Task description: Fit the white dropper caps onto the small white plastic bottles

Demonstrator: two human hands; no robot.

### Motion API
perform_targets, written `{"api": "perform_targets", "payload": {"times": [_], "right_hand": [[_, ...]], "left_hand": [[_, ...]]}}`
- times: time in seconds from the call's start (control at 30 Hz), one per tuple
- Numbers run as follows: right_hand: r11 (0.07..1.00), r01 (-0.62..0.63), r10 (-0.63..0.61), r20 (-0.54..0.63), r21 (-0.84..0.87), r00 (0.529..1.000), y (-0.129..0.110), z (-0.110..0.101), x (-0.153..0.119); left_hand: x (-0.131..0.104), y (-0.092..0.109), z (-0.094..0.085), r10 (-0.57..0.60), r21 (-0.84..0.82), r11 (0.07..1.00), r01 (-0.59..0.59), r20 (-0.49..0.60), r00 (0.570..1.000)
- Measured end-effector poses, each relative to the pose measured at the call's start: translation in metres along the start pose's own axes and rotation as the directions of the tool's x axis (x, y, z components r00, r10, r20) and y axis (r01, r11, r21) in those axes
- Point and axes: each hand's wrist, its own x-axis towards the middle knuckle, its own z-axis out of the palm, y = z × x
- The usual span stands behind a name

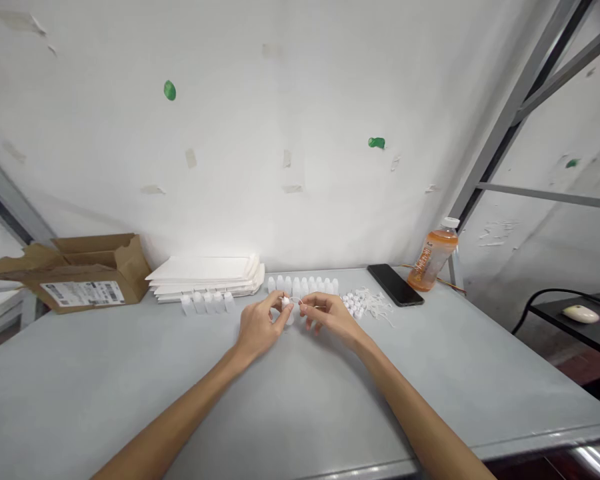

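Near the middle of the table, my left hand (258,325) is closed around a small white dropper bottle (289,316), thumb and fingers at its top. The bottle stands upright. Just to its right, the fingertips of my right hand (333,316) pinch a thin white strand (297,299) that curves toward the bottle's top. Behind my hands stands a row of small white bottles (312,287). To the left is a group of several similar bottles (209,303) with thin pieces at their tops. Small white caps (352,305) lie beside my right hand, next to loose white strands (379,305).
A stack of white envelopes or sheets (205,273) lies at the back against the wall. Left of it sits an open cardboard box (95,277). On the right are a black phone (396,285) and a bottle of orange drink (434,257). A mouse (580,314) rests on a side shelf.
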Motion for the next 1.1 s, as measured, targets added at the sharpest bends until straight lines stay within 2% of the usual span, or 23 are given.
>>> {"api": "perform_targets", "payload": {"times": [0.1, 0.2, 0.37, 0.47, 0.6, 0.7, 0.83, 0.97, 1.1], "right_hand": [[0.995, 0.024, -0.021, 0.036, -0.094, 0.999, -0.002, 0.004, -0.003], [0.985, 0.048, -0.045, 0.024, -0.165, 0.999, -0.002, 0.009, -0.004], [0.975, 0.121, -0.123, -0.001, -0.186, 0.992, -0.001, 0.014, -0.005], [0.962, 0.166, -0.170, -0.001, -0.219, 0.985, -0.002, 0.018, -0.006], [0.951, 0.167, -0.178, -0.020, -0.259, 0.984, 0.000, 0.025, -0.007], [0.927, 0.179, -0.194, -0.013, -0.331, 0.981, 0.007, 0.034, -0.007], [0.857, 0.181, -0.196, 0.020, -0.483, 0.980, 0.017, 0.054, -0.001], [0.803, 0.160, -0.215, -0.030, -0.574, 0.976, 0.020, 0.078, 0.019], [0.816, 0.145, -0.229, -0.083, -0.560, 0.970, 0.023, 0.097, 0.048]], "left_hand": [[-0.003, 0.004, 0.001, 0.008, -0.029, 1.000, -0.007, 0.016, 1.000], [-0.005, 0.008, 0.000, 0.024, -0.028, 0.999, -0.023, 0.030, 0.999], [-0.006, 0.014, -0.002, 0.033, -0.009, 0.999, -0.033, 0.029, 0.999], [-0.008, 0.016, 0.000, 0.066, 0.009, 0.998, -0.066, -0.008, 0.998], [-0.007, 0.015, 0.002, 0.142, 0.086, 0.987, -0.134, -0.089, 0.986], [0.001, 0.011, -0.005, 0.262, 0.221, 0.953, -0.207, -0.262, 0.929], [0.018, -0.001, -0.031, 0.349, 0.332, 0.923, -0.196, -0.502, 0.792], [0.032, -0.018, -0.058, 0.294, 0.322, 0.942, -0.098, -0.645, 0.706], [0.038, -0.032, -0.069, 0.214, 0.254, 0.966, -0.040, -0.706, 0.675]]}}
